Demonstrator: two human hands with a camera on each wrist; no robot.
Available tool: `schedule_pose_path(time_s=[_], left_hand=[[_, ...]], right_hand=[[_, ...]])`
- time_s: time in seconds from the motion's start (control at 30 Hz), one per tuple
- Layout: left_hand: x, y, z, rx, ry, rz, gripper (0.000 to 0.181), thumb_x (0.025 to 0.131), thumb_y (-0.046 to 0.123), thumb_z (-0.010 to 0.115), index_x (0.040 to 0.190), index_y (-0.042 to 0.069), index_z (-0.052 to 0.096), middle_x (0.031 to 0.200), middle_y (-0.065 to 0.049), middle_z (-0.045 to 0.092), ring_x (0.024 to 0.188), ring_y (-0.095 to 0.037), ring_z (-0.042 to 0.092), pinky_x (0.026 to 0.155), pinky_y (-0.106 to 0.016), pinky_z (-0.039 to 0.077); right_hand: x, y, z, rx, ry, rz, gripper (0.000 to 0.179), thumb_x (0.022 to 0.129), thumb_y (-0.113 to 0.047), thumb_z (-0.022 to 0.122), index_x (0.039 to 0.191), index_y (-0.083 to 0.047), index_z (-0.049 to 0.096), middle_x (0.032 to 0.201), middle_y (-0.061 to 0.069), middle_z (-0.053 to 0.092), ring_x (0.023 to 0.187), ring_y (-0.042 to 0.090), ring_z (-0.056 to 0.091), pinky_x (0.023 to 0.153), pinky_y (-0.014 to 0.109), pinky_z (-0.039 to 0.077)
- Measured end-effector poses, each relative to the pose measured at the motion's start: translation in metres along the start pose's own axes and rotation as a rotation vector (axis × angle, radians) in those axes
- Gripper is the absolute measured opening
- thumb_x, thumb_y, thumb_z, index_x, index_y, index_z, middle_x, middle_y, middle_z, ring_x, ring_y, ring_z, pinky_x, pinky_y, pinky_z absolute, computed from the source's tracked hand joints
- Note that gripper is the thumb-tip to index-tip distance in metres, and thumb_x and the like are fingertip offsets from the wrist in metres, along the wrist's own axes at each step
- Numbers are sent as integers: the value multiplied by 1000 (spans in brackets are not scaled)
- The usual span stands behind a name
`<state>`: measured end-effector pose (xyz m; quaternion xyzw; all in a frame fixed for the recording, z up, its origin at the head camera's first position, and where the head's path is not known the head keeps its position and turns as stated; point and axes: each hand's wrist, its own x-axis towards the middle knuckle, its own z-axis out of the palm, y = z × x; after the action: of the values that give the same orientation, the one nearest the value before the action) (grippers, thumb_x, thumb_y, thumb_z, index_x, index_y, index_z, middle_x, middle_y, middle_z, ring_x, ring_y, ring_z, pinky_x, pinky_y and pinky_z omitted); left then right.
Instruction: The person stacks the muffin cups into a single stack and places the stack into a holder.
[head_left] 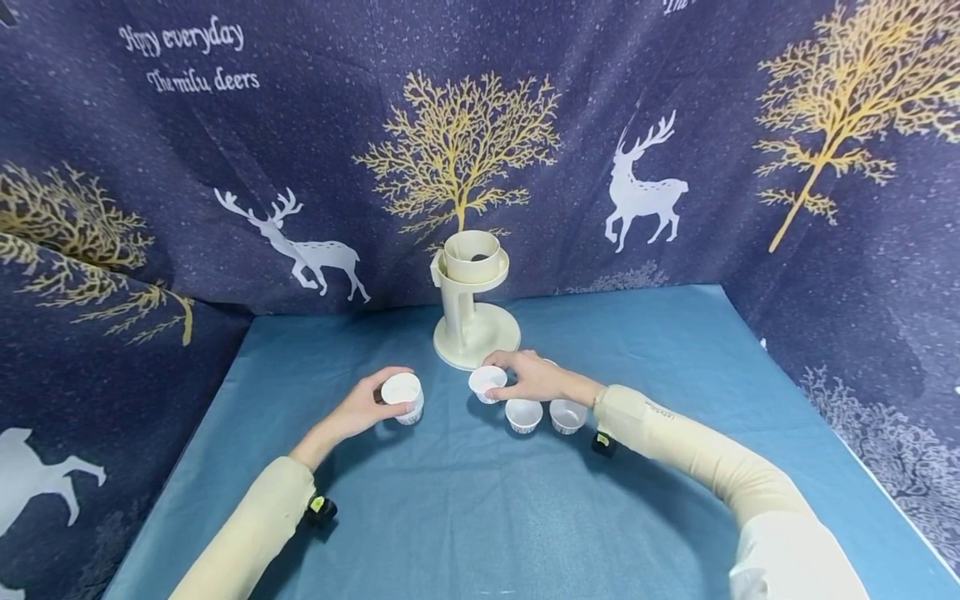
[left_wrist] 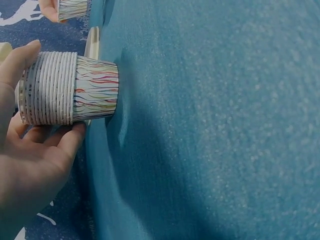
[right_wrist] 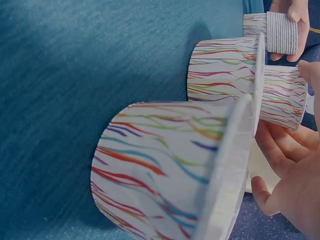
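My left hand [head_left: 360,412] grips a nested stack of paper cups [left_wrist: 60,89], white with thin coloured wavy stripes, held upright with fingers on one side and thumb on the other. In the left wrist view the stack's base is close over the blue cloth. With fingers and thumb my right hand [head_left: 536,377] pinches a single striped paper cup [right_wrist: 283,97] by its rim, mouth up. Just in front of that hand stand two more paper cups, a left one [head_left: 523,415] and a right one [head_left: 567,416]. Another white rim [head_left: 551,362] peeks out behind the hand, mostly hidden.
A cream stand [head_left: 459,312] with a round base is at the back of the table, its ring carrying a cream cup-shaped piece [head_left: 472,257]. Blue cloth [head_left: 480,517] covers the table. Behind hangs a dark blue curtain [head_left: 315,142] printed with deer and trees.
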<state>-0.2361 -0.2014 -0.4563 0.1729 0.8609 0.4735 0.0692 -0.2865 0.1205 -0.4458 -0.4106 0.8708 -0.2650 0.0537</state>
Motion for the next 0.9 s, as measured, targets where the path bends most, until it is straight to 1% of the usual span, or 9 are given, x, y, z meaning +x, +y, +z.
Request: schedule_pose_path(time_s=[0.13,0.3,0.6,0.73,0.83,0.87,0.9], left_hand=[[-1,-1,0,-11,-6,10,62,76,26,74,129,7,48,127,-11,54,106,-25,51,90,-39,41],[-1,-2,-1,-23,-11,16,62,76,26,74,129,7,48,126,-11,53,105,-25,51,87,-38,43],[2,-4,0,-11,-7,16,62,76,29,74,129,9,48,127,-10,53,106,-24,51,90,-39,41],[2,-6,0,-12,-10,9,61,76,28,74,129,9,48,127,-10,53,105,-25,51,90,-39,41],[3,-7,0,-17,-11,12,61,77,26,74,129,9,48,127,-10,53,104,-24,51,88,-37,42],[1,-3,0,-15,-13,9,60,77,24,73,129,8,48,127,-11,53,104,-25,51,88,-37,42],[1,-3,0,-14,-13,8,60,77,24,74,129,8,48,127,-11,53,104,-25,51,88,-37,42]], right_hand=[[1,-2,2,11,-11,-10,42,83,-46,62,116,-23,54,104,-14,63,83,2,54,75,23,43],[2,-4,3,36,-12,-22,43,83,-46,62,117,-21,54,108,-10,62,90,3,56,79,24,45],[8,-6,5,0,14,-73,39,83,-44,62,114,-21,55,107,-12,61,90,2,55,81,24,45],[8,-5,7,4,29,-100,40,83,-41,63,114,-17,56,107,-7,62,90,6,57,79,26,46],[9,-4,8,-3,17,-82,42,83,-43,63,115,-17,56,108,-6,63,92,6,58,80,25,46],[9,-5,8,-7,10,-72,43,83,-44,62,116,-17,55,109,-6,63,93,6,58,81,25,46],[9,-5,8,-12,2,-60,43,83,-45,62,116,-18,55,109,-8,62,94,5,57,81,25,46]])
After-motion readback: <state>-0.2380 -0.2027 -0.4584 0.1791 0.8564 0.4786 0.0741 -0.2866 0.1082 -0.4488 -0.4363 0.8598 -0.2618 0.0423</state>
